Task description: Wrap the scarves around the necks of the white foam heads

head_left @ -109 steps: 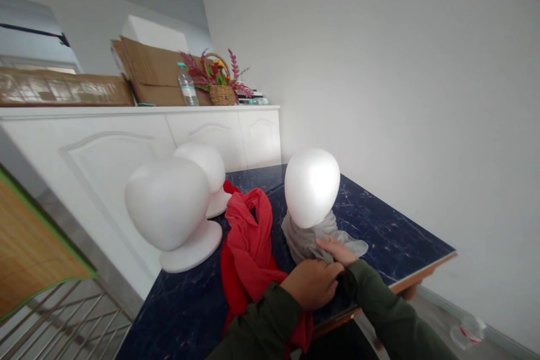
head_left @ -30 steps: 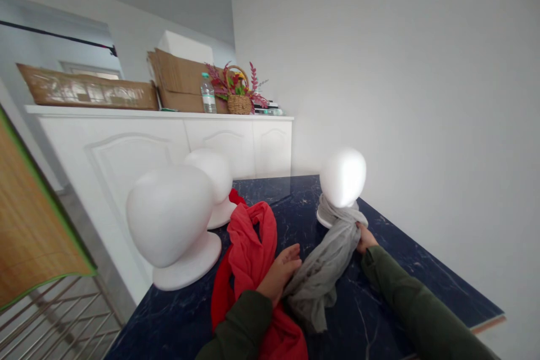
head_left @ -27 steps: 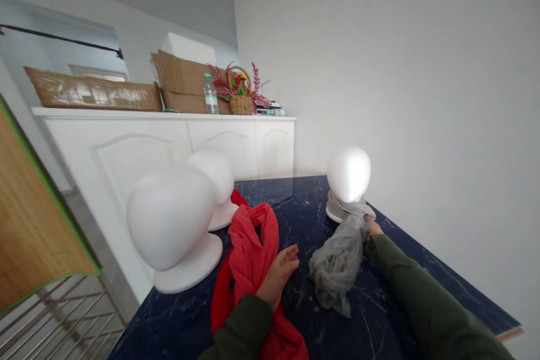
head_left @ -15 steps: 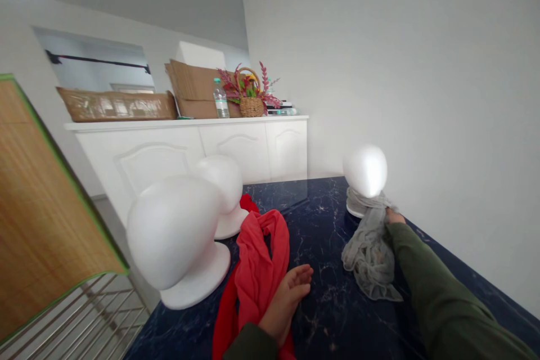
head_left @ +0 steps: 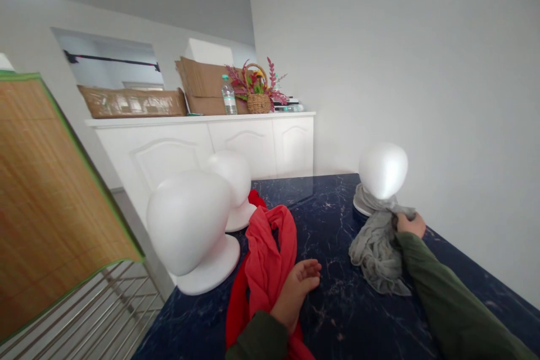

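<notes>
At the far right of the table, my right hand (head_left: 412,225) pinches a grey scarf (head_left: 377,250) that wraps the neck of a white mannequin head (head_left: 383,170). The scarf's loose end lies bunched on the table, and the head leans slightly to the right. My left hand (head_left: 297,292) is nearest the coral-red scarf (head_left: 270,259), lying over its right side with loosely curled fingers and nothing between them. A brighter red scarf (head_left: 237,304) lies partly under the coral one. Left of these stand two more white heads, a near one (head_left: 189,222) and a farther one (head_left: 231,177).
The dark blue marbled table (head_left: 324,202) meets a wall on the right. Beyond it stands a white cabinet (head_left: 248,143) bearing cardboard boxes (head_left: 202,84), a water bottle (head_left: 229,95) and a flower basket (head_left: 259,102). A metal rack (head_left: 126,298) with a bamboo mat (head_left: 54,197) is at left.
My right hand has pulled the grey scarf outward to the right, and the wrapped head has tipped that way. The whole view has shifted slightly. My left hand keeps its pose over the coral-red scarf.
</notes>
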Tool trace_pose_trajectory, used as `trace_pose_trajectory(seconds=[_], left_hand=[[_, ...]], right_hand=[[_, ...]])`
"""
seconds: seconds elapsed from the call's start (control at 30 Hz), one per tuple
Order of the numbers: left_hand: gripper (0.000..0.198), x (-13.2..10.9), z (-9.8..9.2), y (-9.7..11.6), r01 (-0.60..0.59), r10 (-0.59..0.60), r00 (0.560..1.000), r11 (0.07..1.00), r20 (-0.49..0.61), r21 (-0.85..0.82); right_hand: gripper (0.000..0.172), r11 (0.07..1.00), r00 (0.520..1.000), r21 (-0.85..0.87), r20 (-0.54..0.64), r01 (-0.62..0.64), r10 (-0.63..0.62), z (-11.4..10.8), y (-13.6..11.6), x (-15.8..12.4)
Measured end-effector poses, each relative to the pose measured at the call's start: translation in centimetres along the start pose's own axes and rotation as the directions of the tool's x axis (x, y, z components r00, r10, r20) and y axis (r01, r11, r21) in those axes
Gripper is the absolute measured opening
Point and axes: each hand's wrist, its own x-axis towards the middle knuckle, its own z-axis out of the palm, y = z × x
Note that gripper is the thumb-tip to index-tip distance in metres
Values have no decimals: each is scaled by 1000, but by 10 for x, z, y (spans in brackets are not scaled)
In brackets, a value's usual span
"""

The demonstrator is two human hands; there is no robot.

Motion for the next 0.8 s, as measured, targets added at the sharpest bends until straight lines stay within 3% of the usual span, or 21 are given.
trace_pose_trajectory(seconds=[0.07, 0.13, 0.17, 0.2, 0.23, 0.27, 0.3, 0.33, 0.37, 0.4, 0.5, 0.57, 0.6, 0.67, 0.7, 0.8], left_hand=[[38, 2, 2, -3, -80, 82, 996, 993, -26, 81], [32, 1, 3, -5, -193, 205, 978, 962, -42, 192], [29, 0, 4, -4, -251, 271, 962, 930, -38, 267], [26, -2, 4, -2, -304, 334, 942, 884, -25, 356], [25, -4, 4, 1, -351, 395, 919, 819, -3, 454], [24, -7, 3, 6, -387, 451, 892, 736, 23, 556], [24, -10, 0, 12, -409, 502, 864, 638, 50, 652], [24, -12, -3, 18, -414, 548, 833, 533, 72, 738], [25, -15, -8, 24, -397, 587, 805, 428, 84, 812], [27, -16, -13, 30, -354, 617, 783, 332, 83, 874], [42, -17, -29, 41, -84, 643, 765, 139, -26, 987], [57, -15, -37, 40, 145, 601, 780, 96, -173, 985], [60, -14, -40, 38, 234, 563, 791, 86, -241, 968], [50, -12, -44, 33, 319, 485, 817, 72, -313, 945], [40, -12, -45, 32, 317, 462, 830, 70, -312, 946], [22, -13, -44, 31, 247, 463, 848, 89, -259, 965]], right_hand=[[63, 997, 994, -33, -74, 75, -77, -15, -2, -15], [62, 944, 944, -55, -34, 325, -327, -32, -8, -36], [59, 869, 869, -39, 68, 494, -491, -41, -12, -48], [54, 766, 746, 8, 219, 643, -629, -48, -16, -61], [50, 669, 594, 78, 392, 739, -702, -55, -20, -74], [47, 604, 447, 143, 545, 784, -709, -61, -23, -87], [44, 574, 332, 179, 665, 799, -669, -67, -26, -98], [42, 569, 269, 177, 744, 803, -611, -72, -27, -108], [39, 573, 261, 138, 787, 808, -559, -77, -28, -115], [36, 579, 309, 63, 797, 813, -520, -82, -27, -118], [26, 609, 576, -234, 679, 758, -456, -101, -19, -113], [27, 654, 732, -384, 544, 652, -410, -113, -12, -105], [31, 680, 784, -419, 475, 601, -400, -119, -9, -103], [41, 738, 832, -394, 355, 547, -427, -125, -7, -107], [44, 768, 830, -327, 318, 550, -458, -125, -8, -114], [40, 820, 746, 72, 374, 568, -550, -116, -24, -151]])
